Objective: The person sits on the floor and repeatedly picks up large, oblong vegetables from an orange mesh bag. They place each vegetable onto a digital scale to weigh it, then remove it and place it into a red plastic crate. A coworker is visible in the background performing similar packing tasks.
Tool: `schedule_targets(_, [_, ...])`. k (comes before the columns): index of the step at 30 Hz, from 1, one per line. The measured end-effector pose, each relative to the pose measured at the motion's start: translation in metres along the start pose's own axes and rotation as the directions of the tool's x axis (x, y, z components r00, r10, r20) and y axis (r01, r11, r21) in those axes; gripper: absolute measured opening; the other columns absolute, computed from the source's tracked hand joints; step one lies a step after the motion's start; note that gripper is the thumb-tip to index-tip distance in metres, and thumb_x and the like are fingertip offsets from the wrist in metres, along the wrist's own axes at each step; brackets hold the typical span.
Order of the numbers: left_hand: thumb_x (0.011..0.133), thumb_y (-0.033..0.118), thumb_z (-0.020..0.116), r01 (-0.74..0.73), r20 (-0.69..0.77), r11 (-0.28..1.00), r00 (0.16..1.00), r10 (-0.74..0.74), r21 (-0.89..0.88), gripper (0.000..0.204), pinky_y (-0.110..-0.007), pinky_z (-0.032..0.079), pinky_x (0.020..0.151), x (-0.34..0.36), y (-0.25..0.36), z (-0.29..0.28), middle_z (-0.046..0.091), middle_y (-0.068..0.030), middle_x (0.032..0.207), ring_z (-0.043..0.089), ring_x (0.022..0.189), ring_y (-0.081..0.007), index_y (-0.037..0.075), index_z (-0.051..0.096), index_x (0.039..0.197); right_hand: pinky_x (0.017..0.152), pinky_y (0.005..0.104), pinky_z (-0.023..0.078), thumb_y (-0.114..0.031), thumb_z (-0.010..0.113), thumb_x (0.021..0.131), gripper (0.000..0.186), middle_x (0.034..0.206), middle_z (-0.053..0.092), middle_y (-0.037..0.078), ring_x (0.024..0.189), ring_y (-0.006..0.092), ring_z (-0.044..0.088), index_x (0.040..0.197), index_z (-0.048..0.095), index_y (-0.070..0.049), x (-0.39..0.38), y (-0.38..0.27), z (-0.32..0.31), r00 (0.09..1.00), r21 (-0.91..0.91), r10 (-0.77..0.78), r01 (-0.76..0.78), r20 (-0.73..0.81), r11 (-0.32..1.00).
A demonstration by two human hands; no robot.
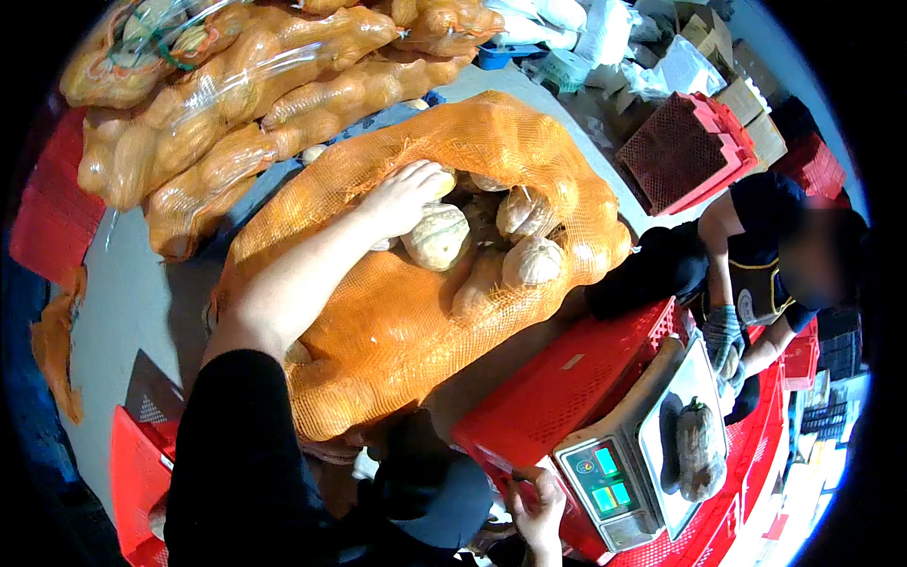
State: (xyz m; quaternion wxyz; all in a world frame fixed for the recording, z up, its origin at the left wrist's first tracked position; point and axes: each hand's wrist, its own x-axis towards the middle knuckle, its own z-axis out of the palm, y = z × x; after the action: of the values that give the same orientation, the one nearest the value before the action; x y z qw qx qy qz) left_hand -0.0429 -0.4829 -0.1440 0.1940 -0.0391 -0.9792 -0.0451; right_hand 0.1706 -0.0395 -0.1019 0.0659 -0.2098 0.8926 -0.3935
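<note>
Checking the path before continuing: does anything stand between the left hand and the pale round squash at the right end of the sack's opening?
Yes, partly: the larger greenish squash sits in the opening of the orange mesh sack, close beside the left hand, on the line toward the pale round squash.

Red perforated crate (678, 151), cardboard box (707, 40), white plastic bags (605, 34)

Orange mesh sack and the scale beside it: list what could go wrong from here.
The left hand is at the opening of the sack, where the mesh edge could snag it. The pale squash beside that hand might roll if its neighbours shift. The long squash lying on the scale could roll off if bumped.
</note>
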Motion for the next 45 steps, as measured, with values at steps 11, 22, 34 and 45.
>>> schedule_targets(11, [0.060,0.010,0.077,0.493,0.543,0.866,0.753,-0.373,-0.089,0.078,-0.034,0.042,0.098,0.022,-0.025,-0.005,0.053,-0.0186,0.125,0.053,0.113,-0.0301,0.007,0.042,0.130,0.073,0.0382,0.050,0.005,0.065,0.067,0.026,0.085,0.062,0.016,0.083,0.0345,0.061,0.092,0.064,-0.003,-0.015,0.005,0.016,0.979,0.079,0.072,-0.089,0.191,0.993])
schedule_targets(22, [0.073,0.026,0.070,0.459,0.644,-0.634,0.760,-0.083,-0.623,0.071,-0.043,0.041,0.102,-0.140,0.056,-0.105,0.053,-0.0129,0.128,0.052,0.117,-0.0262,0.003,0.042,0.133,0.072,0.0298,0.049,0.006,0.060,0.076,0.013,0.081,0.064,0.010,0.078,0.0191,0.063,0.087,0.061,0.000,-0.056,0.012,0.000,0.981,0.248,0.196,-0.192,0.010,0.949])
schedule_targets(34, [0.062,0.070,0.067,0.297,0.219,-0.840,0.951,0.218,-0.454,0.107,-0.061,0.029,0.105,-0.157,0.301,-0.194,0.037,-0.0147,0.141,0.036,0.130,-0.0347,0.013,0.025,0.143,0.079,0.0469,0.053,-0.065,0.038,0.087,0.079,0.119,0.052,0.024,0.092,0.0401,0.061,0.137,0.031,-0.004,-0.059,-0.091,-0.059,0.881,0.876,-0.137,-0.468,0.452,-0.116])
schedule_targets(45, [0.072,0.029,0.079,0.331,0.409,-0.612,0.912,0.014,-0.718,0.083,-0.043,0.036,0.104,-0.211,0.424,-0.196,0.047,-0.0071,0.130,0.045,0.122,-0.0247,0.006,0.032,0.136,0.107,0.0380,0.031,-0.006,0.084,0.052,0.101,0.136,0.036,0.019,0.127,0.0275,0.038,0.134,0.026,0.001,-0.136,-0.025,-0.079,0.847,0.580,0.076,0.293,-0.527,0.760])
